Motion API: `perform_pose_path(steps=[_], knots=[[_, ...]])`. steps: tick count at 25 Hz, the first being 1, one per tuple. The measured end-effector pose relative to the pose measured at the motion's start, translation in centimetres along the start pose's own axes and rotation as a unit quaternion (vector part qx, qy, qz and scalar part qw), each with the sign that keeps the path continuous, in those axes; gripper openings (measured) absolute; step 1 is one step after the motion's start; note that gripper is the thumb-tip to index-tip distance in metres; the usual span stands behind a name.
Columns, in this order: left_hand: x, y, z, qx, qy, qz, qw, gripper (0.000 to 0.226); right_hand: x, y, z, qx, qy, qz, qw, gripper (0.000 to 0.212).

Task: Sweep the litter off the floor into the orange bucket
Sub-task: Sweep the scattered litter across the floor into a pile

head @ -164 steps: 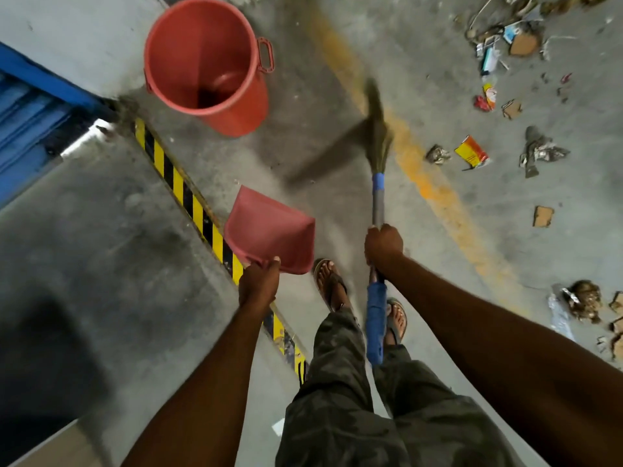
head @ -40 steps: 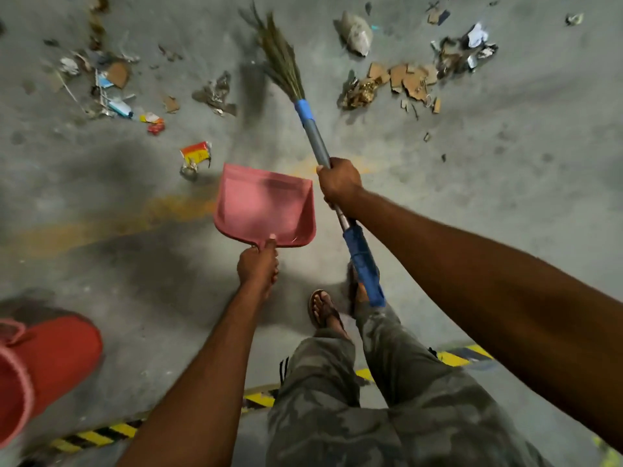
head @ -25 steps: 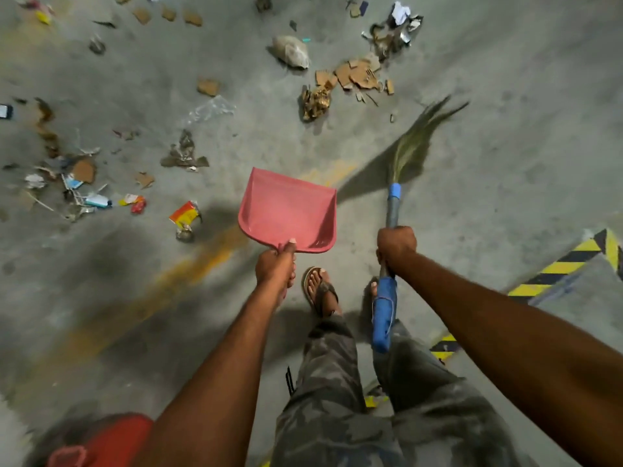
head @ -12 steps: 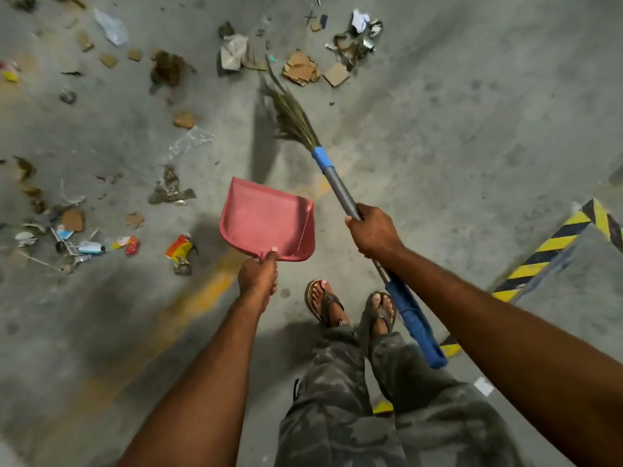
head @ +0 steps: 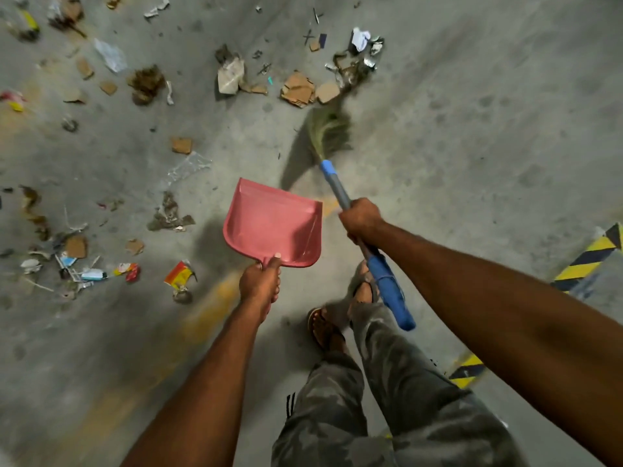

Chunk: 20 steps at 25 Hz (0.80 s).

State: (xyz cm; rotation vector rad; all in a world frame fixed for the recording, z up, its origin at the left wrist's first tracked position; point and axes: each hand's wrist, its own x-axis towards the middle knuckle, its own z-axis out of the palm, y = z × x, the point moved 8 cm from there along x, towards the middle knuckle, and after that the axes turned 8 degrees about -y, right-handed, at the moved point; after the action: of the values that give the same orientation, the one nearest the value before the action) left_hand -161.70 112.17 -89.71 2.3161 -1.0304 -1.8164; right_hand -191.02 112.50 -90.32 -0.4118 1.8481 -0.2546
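My left hand (head: 259, 281) grips the handle of a pink dustpan (head: 273, 224), held above the concrete floor with nothing in it. My right hand (head: 360, 220) grips the grey shaft of a broom (head: 332, 176) with a blue handle end. Its blurred grass bristles (head: 328, 129) reach toward cardboard scraps (head: 298, 89) and crumpled paper (head: 362, 40) ahead. More litter lies to the left: a red-yellow wrapper (head: 178, 274), a clear plastic film (head: 187, 166), a small tube (head: 92, 274) and brown scraps. The orange bucket is out of view.
My sandalled feet (head: 325, 328) and camouflage trousers fill the bottom middle. A faded yellow line (head: 209, 308) crosses the floor. A yellow-black striped kerb edge (head: 586, 257) runs along the right side.
The view has turned away from the bucket to the litter. In the last half second the broom head swung right, from beside the left cardboard to near the right-hand scraps; both grips are unchanged.
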Motion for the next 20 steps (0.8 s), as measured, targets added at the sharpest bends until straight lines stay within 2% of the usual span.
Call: perform_pose_path(steps=[4,7,12,15,18,20], knots=[[1.3,3.4,0.6,-0.008,0.018,-0.002,1.000,0.037,-0.2,-8.3,-1.6,-0.037,-0.039,-0.113,0.992,0.018],[1.2,7.3,2.5,0.008,0.008,0.017,1.000,0.038,-2.6,-7.8,-4.0,-0.018,-0.001,-0.154,0.988,0.026],[0.5,14.7,7.1,0.068,-0.040,0.066,0.995,0.040,-5.9,0.7,-10.2,0.095,0.147,-0.072,0.982,0.023],[2.6,16.7,9.4,0.123,-0.056,0.075,0.988,0.060,-5.3,5.4,-12.5,0.168,0.207,0.030,0.963,0.029],[4.2,17.6,9.8,0.145,-0.071,0.074,0.984,0.057,-1.2,6.3,-13.2,0.176,0.174,0.107,0.963,0.029],[6.8,18.4,9.1,0.168,-0.077,0.078,0.980,0.047,2.5,3.2,-12.3,0.120,0.121,0.113,0.979,0.026]])
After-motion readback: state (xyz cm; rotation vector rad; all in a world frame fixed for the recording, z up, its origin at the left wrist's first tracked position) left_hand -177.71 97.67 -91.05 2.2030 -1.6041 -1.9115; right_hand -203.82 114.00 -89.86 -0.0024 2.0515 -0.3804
